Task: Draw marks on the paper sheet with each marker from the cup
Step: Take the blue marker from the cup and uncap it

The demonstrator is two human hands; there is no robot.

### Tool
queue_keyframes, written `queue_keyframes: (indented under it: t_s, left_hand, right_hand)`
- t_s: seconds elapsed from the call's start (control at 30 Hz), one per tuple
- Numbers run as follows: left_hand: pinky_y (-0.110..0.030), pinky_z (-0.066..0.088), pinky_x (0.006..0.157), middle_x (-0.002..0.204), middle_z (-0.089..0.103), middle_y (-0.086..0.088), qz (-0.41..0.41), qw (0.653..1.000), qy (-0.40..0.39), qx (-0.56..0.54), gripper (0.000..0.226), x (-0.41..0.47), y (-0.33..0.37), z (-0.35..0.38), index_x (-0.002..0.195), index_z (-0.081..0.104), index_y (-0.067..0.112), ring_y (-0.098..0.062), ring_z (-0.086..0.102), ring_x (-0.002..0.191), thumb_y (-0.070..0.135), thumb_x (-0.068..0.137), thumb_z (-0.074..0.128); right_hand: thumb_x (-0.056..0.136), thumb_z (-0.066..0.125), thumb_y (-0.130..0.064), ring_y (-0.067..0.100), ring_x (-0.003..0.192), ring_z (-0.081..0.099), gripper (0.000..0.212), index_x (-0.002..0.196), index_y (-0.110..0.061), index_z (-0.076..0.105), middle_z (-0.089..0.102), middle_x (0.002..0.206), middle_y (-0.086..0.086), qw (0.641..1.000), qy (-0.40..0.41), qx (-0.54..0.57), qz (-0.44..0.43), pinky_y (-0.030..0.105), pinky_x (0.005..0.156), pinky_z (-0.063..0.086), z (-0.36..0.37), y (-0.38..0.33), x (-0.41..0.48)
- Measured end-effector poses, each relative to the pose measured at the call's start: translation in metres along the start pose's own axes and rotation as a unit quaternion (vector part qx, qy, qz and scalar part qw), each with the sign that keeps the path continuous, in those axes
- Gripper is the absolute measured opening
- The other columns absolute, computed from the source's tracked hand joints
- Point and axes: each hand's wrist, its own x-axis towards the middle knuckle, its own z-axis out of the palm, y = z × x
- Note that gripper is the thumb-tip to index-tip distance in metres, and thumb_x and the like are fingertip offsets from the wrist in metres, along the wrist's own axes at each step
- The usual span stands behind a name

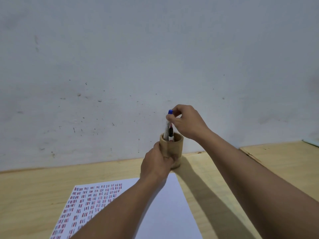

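Table (43, 183) was pale wood, looked like plywood, matt with faint grain; chipped spot at a seam near the right far edge. Cup (172, 149) looked like bamboo or light wood, smooth, matt. Paper sheet (165, 204) was plain white paper, matt, flat, ink strokes on its left part. Blue-capped marker (168, 124) had a smooth white plastic barrel, slight sheen, printed label. Wall (155, 49) was matt painted plaster, scuffed and speckled.
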Motion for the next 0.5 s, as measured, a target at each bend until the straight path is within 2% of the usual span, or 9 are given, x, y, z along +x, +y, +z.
queue_keyframes:
  t_s: [0.1, 0.17, 0.27, 0.33, 0.4, 0.5]
  left_hand:
    - [-0.042, 0.056, 0.083, 0.112, 0.069, 0.006, -0.006, 1.000, 0.002, 0.007, 0.041, -0.005, 0.000, -0.006, 0.119, 0.055, 0.026, -0.021, 0.065, 0.098, 0.034, 0.081, 0.068]
    - [-0.038, 0.053, 0.089, 0.125, 0.065, 0.001, -0.007, 1.000, -0.006, 0.023, 0.058, -0.006, -0.001, -0.013, 0.137, 0.049, 0.020, -0.025, 0.062, 0.114, 0.034, 0.084, 0.068]
    - [-0.040, 0.050, 0.098, 0.141, 0.057, -0.003, -0.010, 1.000, -0.001, 0.024, 0.076, -0.010, 0.001, -0.029, 0.153, 0.033, 0.021, -0.025, 0.055, 0.128, 0.038, 0.087, 0.066]
    - [-0.041, 0.050, 0.100, 0.142, 0.056, -0.003, -0.007, 1.000, 0.006, 0.005, 0.075, -0.013, 0.003, -0.040, 0.153, 0.034, 0.023, -0.024, 0.055, 0.128, 0.037, 0.087, 0.066]
    - [-0.040, 0.049, 0.102, 0.142, 0.057, -0.002, -0.002, 1.000, 0.024, -0.009, 0.071, -0.016, 0.004, -0.051, 0.152, 0.037, 0.023, -0.023, 0.057, 0.127, 0.034, 0.088, 0.067]
    - [-0.039, 0.050, 0.101, 0.135, 0.062, -0.001, 0.011, 0.997, 0.062, -0.032, 0.060, -0.021, 0.004, -0.068, 0.147, 0.044, 0.023, -0.021, 0.060, 0.120, 0.029, 0.091, 0.065]
  right_hand:
    - [0.099, 0.055, -0.030, 0.019, 0.070, 0.066, 0.019, 0.104, -0.013, 0.060, 0.067, 0.098, -0.002, 0.998, 0.024, 0.057, -0.002, 0.031, 0.060, 0.055, -0.007, -0.013, -0.006]
    - [0.100, 0.050, -0.029, 0.022, 0.061, 0.072, 0.017, 0.108, -0.013, 0.052, 0.067, 0.095, 0.003, 0.992, 0.015, 0.122, 0.005, 0.045, 0.064, 0.063, -0.009, -0.021, -0.011]
    - [0.103, 0.046, -0.030, 0.021, 0.065, 0.076, 0.017, 0.110, -0.015, 0.046, 0.067, 0.086, 0.006, 0.984, 0.012, 0.176, -0.002, 0.058, 0.072, 0.061, -0.011, -0.035, -0.017]
    - [0.103, 0.049, -0.033, 0.018, 0.070, 0.077, 0.019, 0.112, -0.017, 0.046, 0.066, 0.083, 0.003, 0.985, 0.018, 0.172, -0.014, 0.057, 0.078, 0.061, -0.012, -0.044, -0.021]
    - [0.102, 0.054, -0.031, 0.013, 0.073, 0.077, 0.018, 0.114, -0.018, 0.049, 0.068, 0.090, 0.000, 0.989, 0.021, 0.145, -0.024, 0.049, 0.083, 0.062, -0.013, -0.051, -0.026]
    - [0.100, 0.055, -0.014, 0.009, 0.078, 0.076, 0.013, 0.112, -0.016, 0.060, 0.069, 0.098, -0.002, 0.995, 0.016, 0.094, -0.037, 0.042, 0.082, 0.063, -0.010, -0.059, -0.033]
